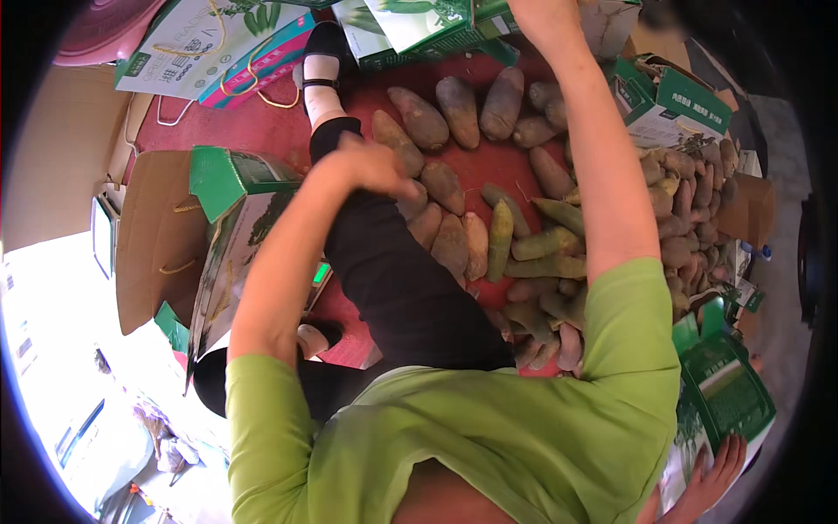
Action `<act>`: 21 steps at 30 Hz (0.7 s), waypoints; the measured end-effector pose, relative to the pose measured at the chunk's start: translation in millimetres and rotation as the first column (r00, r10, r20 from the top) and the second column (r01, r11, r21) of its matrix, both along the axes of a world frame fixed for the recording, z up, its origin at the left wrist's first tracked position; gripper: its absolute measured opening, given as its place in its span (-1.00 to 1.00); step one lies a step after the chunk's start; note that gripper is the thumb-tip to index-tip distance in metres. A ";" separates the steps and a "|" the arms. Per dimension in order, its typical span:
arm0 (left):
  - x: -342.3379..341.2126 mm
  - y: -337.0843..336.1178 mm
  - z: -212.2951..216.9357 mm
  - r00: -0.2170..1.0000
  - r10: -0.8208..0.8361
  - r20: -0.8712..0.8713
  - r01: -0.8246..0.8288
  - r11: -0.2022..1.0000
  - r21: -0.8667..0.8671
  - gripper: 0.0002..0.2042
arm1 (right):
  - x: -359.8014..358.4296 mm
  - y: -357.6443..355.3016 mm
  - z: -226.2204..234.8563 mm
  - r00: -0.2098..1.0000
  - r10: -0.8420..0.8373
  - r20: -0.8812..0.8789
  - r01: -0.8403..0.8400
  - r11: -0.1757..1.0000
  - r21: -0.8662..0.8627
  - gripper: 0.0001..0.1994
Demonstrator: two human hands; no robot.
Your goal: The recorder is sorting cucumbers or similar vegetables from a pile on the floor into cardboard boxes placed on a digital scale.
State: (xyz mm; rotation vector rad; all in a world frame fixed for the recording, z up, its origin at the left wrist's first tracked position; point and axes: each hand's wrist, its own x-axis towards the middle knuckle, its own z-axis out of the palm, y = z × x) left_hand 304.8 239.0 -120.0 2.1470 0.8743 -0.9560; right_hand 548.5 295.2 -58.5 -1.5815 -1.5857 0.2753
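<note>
the left hand [375, 168] hangs in front of a leg in black trousers [397, 271], its fingers pointing right toward the brownish root vegetables [441, 186]; it is blurred, so i cannot tell whether those fingers are spread or pressed together, or whether they touch anything. the right hand [546, 19] reaches up to the top edge beside the white-and-green cartons [410, 24], its fingers cut off, so i cannot tell their state or what they hold. the root vegetables lie loosely in rows on a red surface [515, 166], between the two forearms, with longer greenish ones [500, 240] among them. to their right sits a dense heap of similar roots [690, 201]. an open green-flapped carton [236, 183] stands left of the leg. at lower right, a co-worker's hand [711, 485], fingers somewhat spread, rests against a green-and-white box [724, 384].
</note>
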 end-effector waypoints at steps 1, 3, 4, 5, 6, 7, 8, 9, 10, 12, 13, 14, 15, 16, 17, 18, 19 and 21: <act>16.6 -17.8 27.6 0.964 0.117 0.238 -0.014 0.919 -0.395 -0.57 | 3.3 -5.1 -1.9 1.000 -0.011 -0.014 0.011 1.000 0.015 -0.45; 29.8 -61.8 62.5 0.863 0.260 0.433 0.079 0.777 -0.625 -0.65 | 2.6 -13.1 -3.5 0.999 -0.018 -0.049 0.021 0.999 0.049 -0.46; 26.3 -63.6 88.1 0.868 0.163 0.469 0.073 0.892 -0.446 -0.65 | 1.0 -14.1 -4.7 0.997 -0.016 -0.069 0.021 0.997 0.070 -0.46; 21.5 -66.7 106.9 0.871 0.065 0.486 0.072 0.963 -0.259 -0.65 | 0.1 -21.8 -6.4 0.996 -0.016 -0.083 0.022 0.997 0.080 -0.47; 12.2 -60.8 96.0 0.811 0.230 0.537 -0.157 0.971 -0.178 -0.65 | -0.6 -29.4 -7.9 0.995 -0.016 -0.097 0.025 0.996 0.090 -0.47; -4.0 -52.9 80.5 0.714 0.378 0.589 -0.397 0.912 -0.104 -0.64 | -6.2 -37.1 -8.1 0.993 -0.004 -0.120 0.017 0.995 0.103 -0.47; -23.7 -50.7 59.9 0.779 0.330 0.533 -0.509 0.830 0.229 -0.62 | -9.7 -46.1 -15.1 0.993 0.000 -0.119 0.012 0.996 0.093 -0.47; -40.5 -52.3 45.7 0.837 0.313 0.448 -0.535 0.639 0.553 -0.61 | -16.2 -52.2 -31.1 0.987 0.034 -0.157 -0.011 0.989 0.145 -0.61; -31.3 -74.5 47.0 0.885 0.354 0.303 -0.465 0.621 0.631 -0.62 | -14.1 -60.5 -50.2 0.983 0.048 -0.179 -0.013 0.981 0.193 -0.72; -9.8 -109.6 66.4 0.945 0.024 0.326 -0.205 0.820 0.535 -0.64 | -6.5 -84.0 -88.0 0.999 0.021 -0.027 -0.018 0.995 0.094 -0.71; 3.9 -133.5 78.3 0.949 -0.039 0.314 -0.108 0.893 0.437 -0.65 | -7.9 -95.0 -107.1 0.999 0.049 -0.005 -0.048 0.995 0.092 -0.73; 10.8 -156.9 75.5 0.932 -0.143 0.332 0.024 0.941 0.338 -0.66 | -11.9 -108.3 -126.3 0.996 0.072 -0.047 -0.073 0.997 -0.034 -0.73; 12.1 -181.4 59.4 0.869 -0.190 0.456 0.059 0.956 0.287 -0.66 | -17.1 -125.0 -144.0 0.992 0.093 -0.088 -0.106 0.982 -0.159 -0.73; 6.2 -193.2 50.9 0.820 -0.185 0.542 -0.029 0.932 0.362 -0.65 | -20.3 -143.0 -158.6 0.987 0.129 -0.092 -0.148 0.956 -0.253 -0.72; 1.4 -199.4 47.1 0.760 -0.192 0.620 -0.121 0.897 0.426 -0.64 | -24.5 -160.3 -169.6 0.982 0.163 -0.095 -0.186 0.920 -0.345 -0.72; -9.9 -192.9 48.7 0.743 -0.169 0.647 -0.225 0.848 0.480 -0.65 | -29.8 -175.7 -176.2 0.984 0.160 -0.079 -0.178 0.867 -0.465 -0.70; -26.2 -180.4 50.4 0.721 -0.151 0.676 -0.327 0.787 0.524 -0.64 | -33.3 -190.3 -180.3 0.986 0.159 -0.058 -0.163 0.800 -0.577 -0.69; -57.5 -164.7 49.0 0.693 -0.060 0.719 -0.553 0.596 0.582 -0.52 | -39.3 -219.4 -181.4 0.986 0.159 -0.051 -0.154 0.745 -0.649 -0.67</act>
